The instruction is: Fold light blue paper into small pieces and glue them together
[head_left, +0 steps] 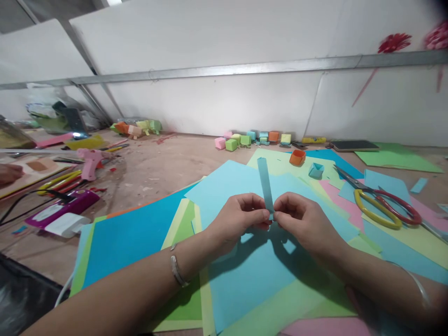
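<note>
Two hands meet over the middle of the table: the left hand (pixel 241 215) and the right hand (pixel 301 219) each pinch the bottom end of a narrow paper strip (pixel 265 184) between thumb and forefinger, fingertips almost touching. The strip is pale blue-grey and stands nearly upright from the pinch, its free end pointing away from the person. A bracelet (pixel 177 270) sits on the left wrist.

Judging by the grip, the step in hand is folding or creasing the strip's lower end. Any such fold calls for square edges and a firm press of the thumbs, with the long end kept from bending.

Under the hands lies a light blue sheet (pixel 245 270) on top of green, yellow and pink sheets, with a dark blue sheet (pixel 129 233) to the left. Scissors (pixel 381 205) with red and yellow handles lie to the right. Beyond the strip sit an orange paper box (pixel 297 157) and a small blue one (pixel 316 170), and a row of little paper boxes (pixel 252 139) stands near the wall. A pink glue gun (pixel 90 161) lies well to the left. No writing or brand can be read anywhere.
</note>
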Action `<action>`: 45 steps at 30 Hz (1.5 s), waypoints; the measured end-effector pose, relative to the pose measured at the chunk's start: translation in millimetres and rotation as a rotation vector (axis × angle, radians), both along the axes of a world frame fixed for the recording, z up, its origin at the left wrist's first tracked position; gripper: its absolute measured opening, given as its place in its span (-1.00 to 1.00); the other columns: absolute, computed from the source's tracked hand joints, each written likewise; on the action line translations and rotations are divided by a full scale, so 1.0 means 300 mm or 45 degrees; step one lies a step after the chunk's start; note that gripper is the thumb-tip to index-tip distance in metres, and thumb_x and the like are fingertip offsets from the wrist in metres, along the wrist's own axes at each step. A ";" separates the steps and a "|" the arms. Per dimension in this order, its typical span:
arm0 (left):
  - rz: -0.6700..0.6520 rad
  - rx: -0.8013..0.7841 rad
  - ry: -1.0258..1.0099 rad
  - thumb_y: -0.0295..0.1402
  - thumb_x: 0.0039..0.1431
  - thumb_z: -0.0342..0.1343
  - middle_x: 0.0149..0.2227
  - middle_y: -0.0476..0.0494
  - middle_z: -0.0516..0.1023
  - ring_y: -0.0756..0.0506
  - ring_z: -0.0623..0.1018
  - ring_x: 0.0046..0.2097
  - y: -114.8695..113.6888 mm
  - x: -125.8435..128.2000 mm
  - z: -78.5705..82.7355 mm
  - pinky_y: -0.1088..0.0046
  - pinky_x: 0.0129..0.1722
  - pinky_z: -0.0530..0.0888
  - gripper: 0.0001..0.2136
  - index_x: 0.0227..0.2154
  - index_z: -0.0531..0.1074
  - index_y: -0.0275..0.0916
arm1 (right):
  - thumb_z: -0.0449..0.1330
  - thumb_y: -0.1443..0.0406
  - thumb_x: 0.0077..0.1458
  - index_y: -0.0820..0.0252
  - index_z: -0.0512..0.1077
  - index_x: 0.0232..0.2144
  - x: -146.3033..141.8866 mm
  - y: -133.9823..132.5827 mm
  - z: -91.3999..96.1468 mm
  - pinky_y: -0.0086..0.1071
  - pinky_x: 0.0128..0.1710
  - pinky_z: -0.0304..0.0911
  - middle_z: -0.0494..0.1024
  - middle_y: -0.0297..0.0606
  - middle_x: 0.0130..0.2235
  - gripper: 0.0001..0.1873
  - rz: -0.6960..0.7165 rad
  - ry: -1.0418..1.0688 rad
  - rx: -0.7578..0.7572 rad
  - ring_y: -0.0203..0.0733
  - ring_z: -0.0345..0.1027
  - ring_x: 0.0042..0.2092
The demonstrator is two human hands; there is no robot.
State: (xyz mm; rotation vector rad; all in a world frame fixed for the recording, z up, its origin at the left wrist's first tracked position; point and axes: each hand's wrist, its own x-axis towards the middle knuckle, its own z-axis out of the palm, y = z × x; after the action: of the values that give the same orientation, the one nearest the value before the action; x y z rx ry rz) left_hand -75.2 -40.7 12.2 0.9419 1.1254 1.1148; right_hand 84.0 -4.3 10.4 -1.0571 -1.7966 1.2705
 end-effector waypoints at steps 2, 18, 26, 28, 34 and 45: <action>0.016 0.020 0.020 -0.41 -0.15 0.29 -0.54 0.02 0.44 0.02 0.49 -0.47 -0.002 0.001 -0.001 0.43 -0.36 0.43 -0.82 -0.53 0.38 -0.30 | 0.13 0.29 -0.09 0.15 0.29 -0.54 0.001 0.000 0.000 -0.43 -0.53 0.07 0.26 -0.44 -0.56 -0.93 0.014 -0.017 0.007 -0.33 0.11 -0.50; -0.018 0.039 0.031 -0.42 -0.19 0.29 -0.55 0.05 0.44 0.03 0.47 -0.50 -0.005 0.010 -0.002 0.49 -0.44 0.40 -0.83 -0.51 0.40 -0.29 | 0.15 0.37 -0.25 0.16 0.33 -0.58 -0.002 -0.004 0.002 -0.47 -0.58 -0.03 0.24 -0.49 -0.64 -0.95 0.045 0.221 -0.349 -0.38 0.04 -0.56; -0.010 -0.023 -0.040 -0.44 -0.19 0.27 -0.56 0.00 0.45 0.02 0.48 -0.49 -0.003 0.005 0.005 0.46 -0.41 0.40 -0.88 -0.52 0.46 -0.31 | 0.13 0.35 -0.23 0.16 0.37 -0.56 0.001 0.011 -0.005 -0.48 -0.61 -0.02 0.24 -0.50 -0.67 -0.95 0.049 0.156 -0.301 -0.39 0.04 -0.60; -0.004 -0.032 -0.048 -0.40 -0.18 0.29 -0.55 -0.03 0.46 0.01 0.48 -0.48 -0.002 0.004 0.002 0.44 -0.39 0.42 -0.86 -0.53 0.46 -0.32 | 0.12 0.35 -0.22 0.15 0.36 -0.56 0.001 0.011 -0.003 -0.48 -0.61 0.02 0.25 -0.49 -0.66 -0.95 0.059 0.113 -0.265 -0.38 0.07 -0.59; 0.077 -0.041 0.048 -0.48 -0.21 0.28 -0.55 -0.01 0.46 0.05 0.44 -0.50 0.003 0.002 -0.007 0.49 -0.43 0.40 -0.90 -0.54 0.48 -0.33 | 0.13 0.34 -0.12 0.17 0.40 -0.53 0.006 0.012 0.005 -0.43 -0.52 0.09 0.34 -0.42 -0.59 -0.95 0.124 0.024 -0.067 -0.33 0.15 -0.51; 0.078 0.065 0.185 -0.48 -0.09 0.21 -0.54 0.01 0.46 0.05 0.42 -0.51 0.002 0.015 0.003 0.50 -0.46 0.39 -0.94 -0.48 0.47 -0.32 | 0.18 0.24 -0.01 0.16 0.32 -0.47 0.006 0.010 -0.013 -0.42 -0.52 0.10 0.30 -0.43 -0.54 -0.88 0.071 -0.086 0.068 -0.33 0.14 -0.50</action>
State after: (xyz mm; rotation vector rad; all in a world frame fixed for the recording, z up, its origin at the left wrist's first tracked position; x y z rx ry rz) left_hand -70.8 -40.2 13.0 1.0479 1.2558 1.1432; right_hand 85.9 -1.3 6.5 -1.0384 -1.9124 1.2253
